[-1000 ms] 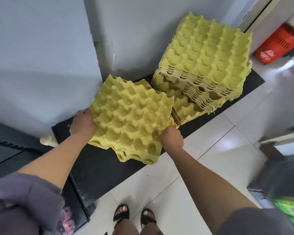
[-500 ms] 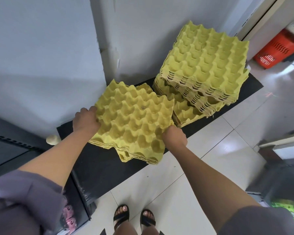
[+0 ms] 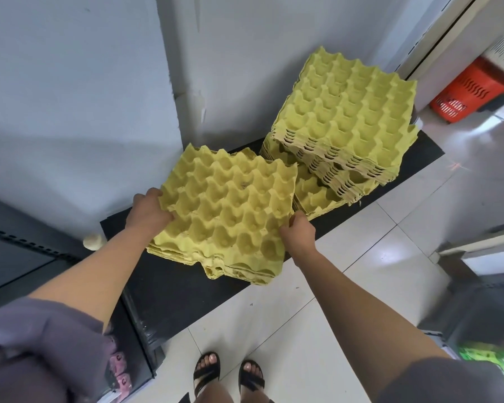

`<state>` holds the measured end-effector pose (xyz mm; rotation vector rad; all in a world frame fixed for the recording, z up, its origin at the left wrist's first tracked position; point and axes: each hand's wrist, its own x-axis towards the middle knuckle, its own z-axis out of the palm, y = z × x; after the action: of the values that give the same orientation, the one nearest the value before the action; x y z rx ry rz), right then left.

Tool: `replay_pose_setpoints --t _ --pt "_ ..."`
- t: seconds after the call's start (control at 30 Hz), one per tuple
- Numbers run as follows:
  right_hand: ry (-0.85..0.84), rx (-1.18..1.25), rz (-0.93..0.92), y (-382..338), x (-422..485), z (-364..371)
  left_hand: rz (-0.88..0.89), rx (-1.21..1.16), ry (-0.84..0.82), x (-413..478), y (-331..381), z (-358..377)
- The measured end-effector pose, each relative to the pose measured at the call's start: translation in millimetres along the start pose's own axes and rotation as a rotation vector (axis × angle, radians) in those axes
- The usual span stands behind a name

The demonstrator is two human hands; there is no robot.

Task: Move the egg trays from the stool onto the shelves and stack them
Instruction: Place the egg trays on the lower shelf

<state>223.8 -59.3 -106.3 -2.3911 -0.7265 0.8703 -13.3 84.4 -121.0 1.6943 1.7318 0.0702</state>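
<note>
Head view: a person stands at a low black shelf [image 3: 169,289] set against a pale wall [image 3: 70,112]; both bare forearms reach forward and down
Near stack of egg trays [image 3: 227,210]: yellow pulp trays nested together, held between both hands over the left-centre part of the shelf; its front corner projects past the shelf's front edge, above the floor; whether its underside touches the shelf cannot be told
Left hand [image 3: 147,212]: fingers curled round the left edge of the near stack, gripping it
Right hand [image 3: 298,232]: pinches the right front edge of the near stack, thumb on top; the fingers beneath are hidden
Tall stack of egg trays [image 3: 346,117]: stands on the shelf to the right, close to the wall; its upper trays sit twisted out of line with the lower ones
Obstructions: the tall stack's lower trays lie just beside the near stack's right edge, closing that side; a wall corner stands directly behind the near stack
Surroundings: a small cream round object [image 3: 92,241] beside the shelf's left end; a red basket [image 3: 472,91] on the floor far right; white floor tiles [image 3: 361,271] in front; sandalled feet [image 3: 207,370] below; a purple sleeve [image 3: 41,330] lower left; a blurred green package [image 3: 492,362] lower right
</note>
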Motion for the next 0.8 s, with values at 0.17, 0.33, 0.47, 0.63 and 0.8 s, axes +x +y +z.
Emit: replay_pose_setpoints --t 0.17,0.33,0.47,0.63,0.8 --pt "0.015 0.074 0.009 -16.8 -17.6 -16.5 0.017 -0.038 0.028 -17.0 11.7 -22.6" --pt "0.028 0.133 -0.011 -40.0 -36.9 -36.9 0.031 -0.065 0.048 -33.5 19.2 -51.4" --pt "0.051 0.173 -0.022 -56.1 -49.3 -56.1 0.002 -0.134 0.054 -48.4 25.1 -72.7" --pt "0.053 0.199 -0.036 -68.3 -63.9 -78.5 -0.103 -0.123 0.041 -65.6 35.6 -102.7" --pt "0.029 0.234 -0.066 -76.9 -78.2 -93.7 -0.164 -0.149 0.041 -85.6 38.5 -121.8"
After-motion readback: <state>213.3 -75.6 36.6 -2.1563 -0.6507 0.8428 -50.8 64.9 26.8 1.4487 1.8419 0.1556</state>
